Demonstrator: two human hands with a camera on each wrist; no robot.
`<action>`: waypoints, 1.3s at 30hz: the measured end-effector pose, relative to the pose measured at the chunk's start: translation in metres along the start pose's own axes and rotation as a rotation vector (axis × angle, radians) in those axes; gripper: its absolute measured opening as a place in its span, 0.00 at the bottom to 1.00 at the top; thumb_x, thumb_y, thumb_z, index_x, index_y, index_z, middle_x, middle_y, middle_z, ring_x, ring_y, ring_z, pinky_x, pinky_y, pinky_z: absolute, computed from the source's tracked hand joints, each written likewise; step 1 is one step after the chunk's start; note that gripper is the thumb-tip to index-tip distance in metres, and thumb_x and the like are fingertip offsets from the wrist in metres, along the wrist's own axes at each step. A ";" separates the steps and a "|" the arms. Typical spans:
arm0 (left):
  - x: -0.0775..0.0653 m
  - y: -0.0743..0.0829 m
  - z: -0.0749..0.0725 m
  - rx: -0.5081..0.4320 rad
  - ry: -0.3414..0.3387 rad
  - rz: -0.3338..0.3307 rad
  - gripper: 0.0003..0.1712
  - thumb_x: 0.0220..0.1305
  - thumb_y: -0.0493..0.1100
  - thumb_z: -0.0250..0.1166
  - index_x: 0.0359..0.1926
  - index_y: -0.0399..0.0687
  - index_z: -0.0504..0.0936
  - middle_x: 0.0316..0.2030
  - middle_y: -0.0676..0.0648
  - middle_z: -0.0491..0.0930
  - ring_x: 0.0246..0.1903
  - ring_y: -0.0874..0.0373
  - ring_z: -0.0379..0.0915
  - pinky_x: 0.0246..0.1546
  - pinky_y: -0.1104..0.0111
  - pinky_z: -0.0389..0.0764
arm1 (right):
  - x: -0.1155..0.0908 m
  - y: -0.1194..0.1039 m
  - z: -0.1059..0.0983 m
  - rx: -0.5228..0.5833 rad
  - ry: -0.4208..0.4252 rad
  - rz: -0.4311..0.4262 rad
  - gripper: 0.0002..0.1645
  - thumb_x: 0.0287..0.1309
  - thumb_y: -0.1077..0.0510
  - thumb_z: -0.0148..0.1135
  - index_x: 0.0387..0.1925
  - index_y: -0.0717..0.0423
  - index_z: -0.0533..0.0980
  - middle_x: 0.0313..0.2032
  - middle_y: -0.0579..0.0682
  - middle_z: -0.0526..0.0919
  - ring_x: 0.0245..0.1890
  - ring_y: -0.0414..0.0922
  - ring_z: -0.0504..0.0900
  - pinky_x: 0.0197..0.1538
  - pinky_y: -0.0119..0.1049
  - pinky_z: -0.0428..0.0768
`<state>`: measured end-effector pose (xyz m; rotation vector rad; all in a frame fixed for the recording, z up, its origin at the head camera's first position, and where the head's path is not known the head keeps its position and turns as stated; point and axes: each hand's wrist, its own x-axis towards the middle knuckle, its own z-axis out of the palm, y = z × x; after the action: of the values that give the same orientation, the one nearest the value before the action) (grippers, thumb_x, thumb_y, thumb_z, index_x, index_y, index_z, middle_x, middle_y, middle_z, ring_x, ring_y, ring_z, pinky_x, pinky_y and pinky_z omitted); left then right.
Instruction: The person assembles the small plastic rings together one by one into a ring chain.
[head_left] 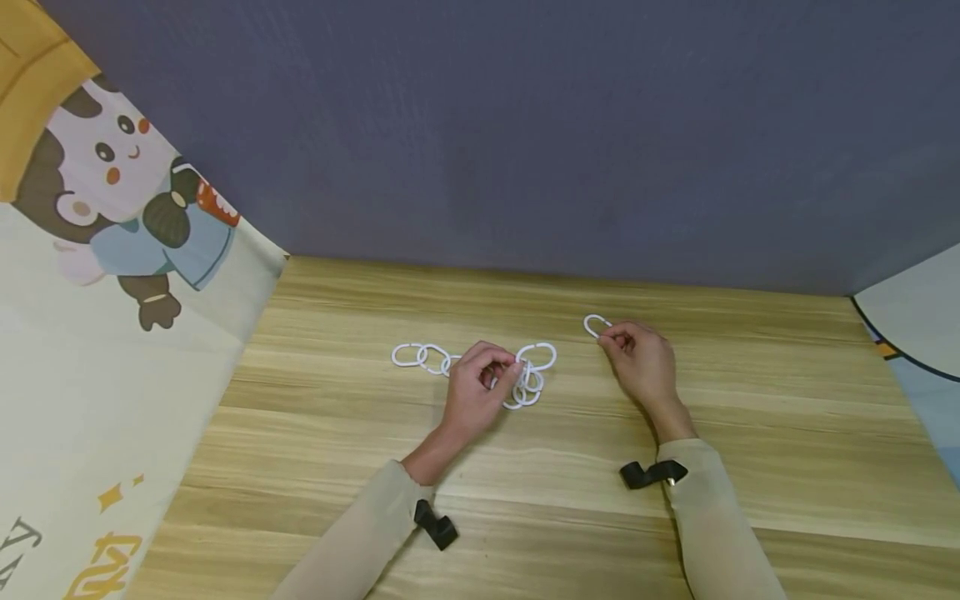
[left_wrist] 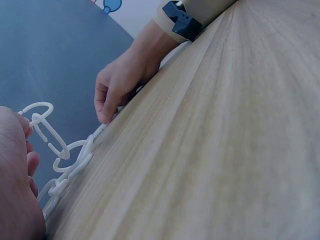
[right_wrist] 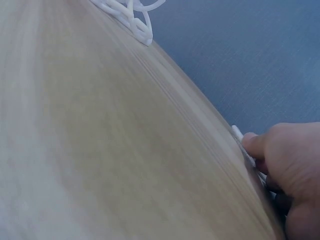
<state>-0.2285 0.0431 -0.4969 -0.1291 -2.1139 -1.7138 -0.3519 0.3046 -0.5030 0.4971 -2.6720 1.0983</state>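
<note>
My left hand (head_left: 474, 390) pinches a link near the right end of a white plastic chain (head_left: 555, 358). In the left wrist view, the upper links (left_wrist: 42, 104) are lifted at the fingertips while lower ones hang to the table. Several links are bunched under and beside this hand, and others trail left of it along the table. Off to the right, my right hand (head_left: 643, 365) holds a single white C-shaped link (head_left: 587, 321) between thumb and fingers, low over the wood and apart from the chain. Its gap is partly hidden by the fingers.
The wood-grain table (head_left: 540, 517) runs back to a dark blue-grey panel (head_left: 525, 133). A printed cartoon wall (head_left: 45, 333) borders the left side. Black straps (head_left: 435, 525) with small fittings sit at both sleeve cuffs.
</note>
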 end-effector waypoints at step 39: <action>0.000 -0.002 0.000 -0.023 0.000 0.007 0.04 0.69 0.31 0.74 0.40 0.31 0.90 0.39 0.38 0.85 0.32 0.62 0.74 0.29 0.77 0.72 | 0.002 -0.010 0.003 0.796 0.157 0.204 0.16 0.74 0.78 0.60 0.59 0.86 0.76 0.31 0.46 0.85 0.24 0.35 0.87 0.29 0.26 0.86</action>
<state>-0.2296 0.0431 -0.4983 -0.1431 -2.0919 -1.7339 -0.3503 0.2959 -0.4981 0.2315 -2.0941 2.1579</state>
